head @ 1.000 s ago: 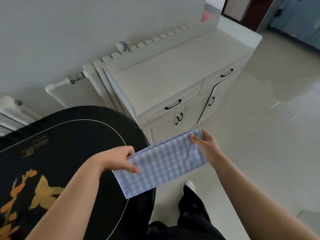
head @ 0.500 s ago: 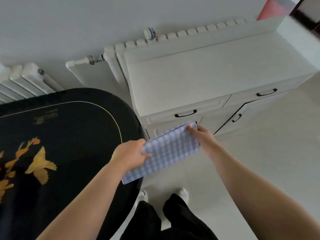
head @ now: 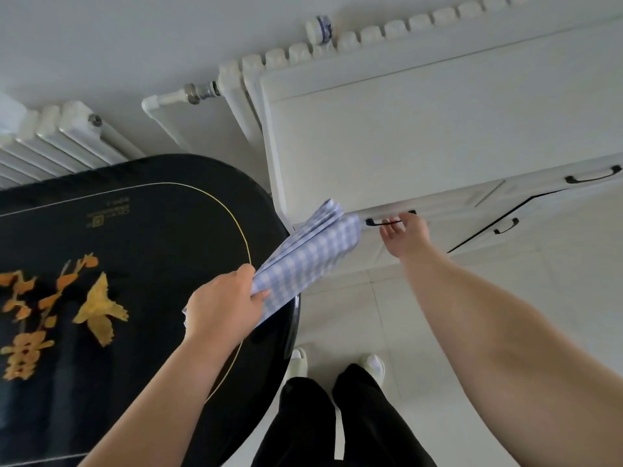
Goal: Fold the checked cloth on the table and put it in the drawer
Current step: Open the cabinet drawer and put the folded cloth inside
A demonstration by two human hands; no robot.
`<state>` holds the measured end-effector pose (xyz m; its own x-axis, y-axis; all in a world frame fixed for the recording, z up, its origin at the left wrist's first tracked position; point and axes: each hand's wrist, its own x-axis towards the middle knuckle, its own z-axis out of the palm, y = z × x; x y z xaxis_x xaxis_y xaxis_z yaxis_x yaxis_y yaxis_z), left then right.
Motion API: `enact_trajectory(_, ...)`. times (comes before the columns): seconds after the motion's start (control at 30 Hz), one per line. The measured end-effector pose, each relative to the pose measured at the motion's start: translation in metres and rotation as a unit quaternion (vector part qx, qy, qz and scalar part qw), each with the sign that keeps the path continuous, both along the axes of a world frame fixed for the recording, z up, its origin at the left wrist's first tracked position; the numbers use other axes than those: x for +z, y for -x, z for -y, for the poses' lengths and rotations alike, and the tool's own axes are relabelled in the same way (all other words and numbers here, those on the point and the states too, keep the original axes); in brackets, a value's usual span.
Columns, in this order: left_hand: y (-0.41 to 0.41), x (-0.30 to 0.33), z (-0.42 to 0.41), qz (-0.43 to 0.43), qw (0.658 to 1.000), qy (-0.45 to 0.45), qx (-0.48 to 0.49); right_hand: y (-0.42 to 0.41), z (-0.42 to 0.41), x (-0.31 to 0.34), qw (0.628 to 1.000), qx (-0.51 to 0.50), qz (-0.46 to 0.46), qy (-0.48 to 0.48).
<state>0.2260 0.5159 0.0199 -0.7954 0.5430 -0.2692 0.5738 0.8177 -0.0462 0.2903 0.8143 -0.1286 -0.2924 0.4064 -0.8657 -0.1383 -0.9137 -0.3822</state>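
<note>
The blue-and-white checked cloth (head: 308,256) is folded into a thick narrow stack. My left hand (head: 224,306) grips its near end, above the right edge of the black table (head: 141,230). The cloth's far end points up toward the white cabinet (head: 438,129). My right hand (head: 406,235) reaches the black handle (head: 374,223) of the cabinet's left drawer (head: 448,210); its fingers curl at the handle, and the drawer looks closed.
A second drawer with a black handle (head: 593,176) sits to the right, with cabinet doors (head: 505,227) below. White radiators (head: 60,136) line the wall behind the table. My legs and white shoes (head: 337,399) stand on the pale tiled floor.
My right hand let go of the cloth and moved up to the left drawer's handle. My left hand now holds the folded cloth alone, tilted upward.
</note>
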Motion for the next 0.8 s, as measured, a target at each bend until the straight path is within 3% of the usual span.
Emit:
enact_trajectory(0.27,0.007,0.018,0.001,-0.006,0.999,-0.038,0.016,-0.04,0.018,-0.01,0.999,0.018,-0.036,-0.006)
enact_trajectory(0.53,0.007,0.065,-0.03,0.04,0.996,0.024,-0.073,-0.097,0.051,-0.019,1.0,0.01,-0.012,0.001)
enact_trajectory(0.8,0.003,0.066,-0.101,-0.063,0.972,-0.067,-0.214,-0.108,0.058,-0.013,0.999,0.03,-0.011,-0.006)
